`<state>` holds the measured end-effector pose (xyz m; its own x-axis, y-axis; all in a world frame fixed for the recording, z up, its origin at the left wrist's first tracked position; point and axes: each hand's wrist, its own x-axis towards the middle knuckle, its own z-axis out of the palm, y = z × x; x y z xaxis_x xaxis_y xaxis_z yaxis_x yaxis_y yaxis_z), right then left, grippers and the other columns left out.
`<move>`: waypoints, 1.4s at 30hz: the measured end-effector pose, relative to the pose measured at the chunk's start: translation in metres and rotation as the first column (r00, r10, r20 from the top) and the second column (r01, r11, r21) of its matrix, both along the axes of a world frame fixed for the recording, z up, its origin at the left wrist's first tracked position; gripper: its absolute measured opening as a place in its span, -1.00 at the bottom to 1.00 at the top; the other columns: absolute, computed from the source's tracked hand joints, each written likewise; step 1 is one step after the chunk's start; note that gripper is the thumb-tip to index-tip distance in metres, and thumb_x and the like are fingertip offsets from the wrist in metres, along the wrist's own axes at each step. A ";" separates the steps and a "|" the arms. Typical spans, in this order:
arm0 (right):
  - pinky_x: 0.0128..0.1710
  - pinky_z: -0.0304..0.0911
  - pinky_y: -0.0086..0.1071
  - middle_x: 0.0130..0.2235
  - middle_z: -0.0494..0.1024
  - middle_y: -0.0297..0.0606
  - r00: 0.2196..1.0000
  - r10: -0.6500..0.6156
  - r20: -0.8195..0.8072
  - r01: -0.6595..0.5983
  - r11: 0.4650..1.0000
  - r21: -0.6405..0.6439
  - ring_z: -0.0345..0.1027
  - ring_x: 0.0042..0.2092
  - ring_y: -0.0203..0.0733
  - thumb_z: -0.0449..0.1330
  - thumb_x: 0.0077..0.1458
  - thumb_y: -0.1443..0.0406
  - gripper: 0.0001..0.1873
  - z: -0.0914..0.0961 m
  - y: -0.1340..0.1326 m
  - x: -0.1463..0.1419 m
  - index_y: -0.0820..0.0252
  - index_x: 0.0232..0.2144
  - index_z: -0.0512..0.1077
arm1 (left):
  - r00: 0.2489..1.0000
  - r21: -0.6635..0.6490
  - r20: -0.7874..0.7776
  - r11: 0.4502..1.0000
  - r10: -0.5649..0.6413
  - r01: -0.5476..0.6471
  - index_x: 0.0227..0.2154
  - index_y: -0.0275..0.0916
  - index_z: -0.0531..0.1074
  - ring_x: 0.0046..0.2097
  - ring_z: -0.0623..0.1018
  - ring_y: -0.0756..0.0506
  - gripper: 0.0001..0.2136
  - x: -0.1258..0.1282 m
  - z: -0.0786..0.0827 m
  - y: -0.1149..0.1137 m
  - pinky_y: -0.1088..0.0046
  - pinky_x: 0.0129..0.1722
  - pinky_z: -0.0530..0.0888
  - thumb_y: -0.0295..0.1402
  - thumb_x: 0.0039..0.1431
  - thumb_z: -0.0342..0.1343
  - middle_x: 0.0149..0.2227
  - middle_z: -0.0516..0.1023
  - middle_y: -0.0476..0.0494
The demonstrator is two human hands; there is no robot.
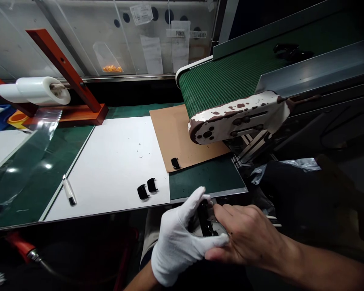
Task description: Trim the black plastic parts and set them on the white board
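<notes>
A small black component (205, 220) with bright metal fittings was observed, its shape partly hidden by the fingers. The white-gloved left hand (177, 242) and bare right hand (245, 236) were together, clamped on it from either side, just off the near edge of the counter (206, 178). Three similar black pieces lay beyond the hands: two side by side on a white board (109, 169), and one on a brown card sheet (172, 137) reaching beneath the end of a green conveyor belt (224, 81).
</notes>
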<state>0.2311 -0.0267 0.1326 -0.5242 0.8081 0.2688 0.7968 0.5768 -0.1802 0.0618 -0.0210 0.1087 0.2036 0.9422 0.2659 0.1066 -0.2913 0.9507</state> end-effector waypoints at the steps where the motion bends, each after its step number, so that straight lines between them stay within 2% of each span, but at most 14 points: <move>1: -0.63 -0.07 -0.30 -0.61 0.42 -0.27 1.000 0.001 -0.003 -0.001 1.000 0.012 0.35 -0.60 -0.19 -0.39 0.13 -0.24 -0.16 0.000 0.000 0.000 0.24 -0.53 0.39 | 1.000 -0.006 0.003 1.000 0.001 -0.001 0.12 -0.22 0.32 -0.18 0.63 -0.10 -0.23 0.000 0.000 0.000 0.55 -0.12 0.58 -0.44 -0.26 0.44 -0.12 0.61 -0.10; 5: -0.60 0.00 -0.31 -0.61 0.42 -0.27 0.998 -0.018 -0.067 0.022 0.998 0.056 0.37 -0.58 -0.17 -0.35 0.10 -0.27 -0.15 0.007 0.001 -0.003 0.26 -0.49 0.41 | 0.998 0.007 0.044 0.999 -0.035 0.035 0.14 -0.18 0.29 -0.15 0.62 -0.10 -0.19 -0.001 0.006 0.002 0.56 -0.09 0.56 -0.47 -0.28 0.44 -0.10 0.60 -0.08; 9: -0.58 0.07 -0.34 -0.60 0.42 -0.26 0.990 -0.055 -0.127 0.060 0.997 0.040 0.38 -0.56 -0.18 -0.33 0.02 -0.33 -0.12 0.016 0.002 -0.005 0.27 -0.47 0.40 | 0.994 0.088 0.078 0.994 -0.072 0.065 0.17 -0.12 0.25 -0.14 0.62 -0.10 -0.15 -0.002 0.013 0.002 0.55 -0.09 0.56 -0.52 -0.28 0.43 -0.06 0.58 -0.06; 13: -0.59 0.07 -0.34 -0.59 0.41 -0.26 0.990 -0.085 -0.110 0.084 0.996 -0.016 0.37 -0.56 -0.17 -0.35 -0.05 -0.38 -0.09 0.019 0.002 -0.006 0.25 -0.49 0.39 | 0.998 0.150 0.024 0.987 -0.062 0.058 0.17 -0.13 0.25 -0.14 0.61 -0.13 -0.16 -0.005 0.015 0.002 0.49 -0.07 0.56 -0.44 -0.26 0.44 -0.05 0.57 -0.10; 17: -0.58 0.08 -0.33 -0.58 0.44 -0.24 0.993 -0.071 -0.091 0.069 0.997 -0.030 0.40 -0.54 -0.14 -0.37 -0.04 -0.37 -0.09 0.019 0.001 -0.004 0.25 -0.47 0.38 | 0.998 0.128 0.002 0.990 -0.064 0.063 0.17 -0.16 0.26 -0.17 0.62 -0.14 -0.19 -0.004 0.016 0.003 0.47 -0.11 0.59 -0.43 -0.24 0.42 -0.07 0.58 -0.11; 24: -0.59 0.00 -0.32 -0.60 0.46 -0.24 0.998 -0.047 -0.046 0.049 0.998 0.031 0.38 -0.58 -0.19 -0.39 0.02 -0.33 -0.10 0.018 0.001 -0.003 0.24 -0.49 0.40 | 0.999 0.076 0.009 0.996 -0.050 0.049 0.15 -0.21 0.27 -0.16 0.63 -0.14 -0.22 -0.001 0.015 0.002 0.46 -0.11 0.59 -0.39 -0.21 0.42 -0.08 0.59 -0.15; 29: -0.61 -0.07 -0.30 -0.62 0.43 -0.25 0.998 -0.059 0.002 0.059 0.994 0.092 0.36 -0.59 -0.18 -0.42 0.04 -0.31 -0.08 0.014 0.001 -0.002 0.26 -0.51 0.42 | 1.000 0.126 -0.016 0.992 -0.014 0.016 0.15 -0.21 0.29 -0.18 0.63 -0.12 -0.21 0.000 0.013 0.002 0.52 -0.14 0.59 -0.39 -0.24 0.43 -0.10 0.60 -0.13; 33: -0.61 -0.11 -0.32 -0.64 0.40 -0.25 0.999 -0.053 0.015 0.051 0.994 0.093 0.34 -0.60 -0.21 -0.42 0.04 -0.31 -0.08 0.012 0.000 -0.001 0.25 -0.53 0.42 | 0.999 0.167 -0.035 0.986 0.008 -0.002 0.14 -0.23 0.30 -0.20 0.64 -0.13 -0.22 0.000 0.011 0.002 0.51 -0.15 0.60 -0.38 -0.24 0.43 -0.11 0.61 -0.16; 42: -0.63 -0.17 -0.31 -0.65 0.38 -0.26 0.999 -0.033 0.027 0.030 0.994 0.109 0.28 -0.63 -0.23 -0.41 0.08 -0.29 -0.12 0.011 0.002 0.000 0.22 -0.57 0.38 | 0.996 0.147 -0.085 0.989 0.025 -0.012 0.13 -0.26 0.31 -0.18 0.64 -0.16 -0.25 -0.002 0.007 0.002 0.45 -0.14 0.61 -0.31 -0.20 0.42 -0.11 0.61 -0.19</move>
<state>0.2307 -0.0246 0.1439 -0.5074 0.7913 0.3412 0.8189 0.5661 -0.0950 0.0598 -0.0188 0.1162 0.2145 0.8985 0.3830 0.1927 -0.4234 0.8852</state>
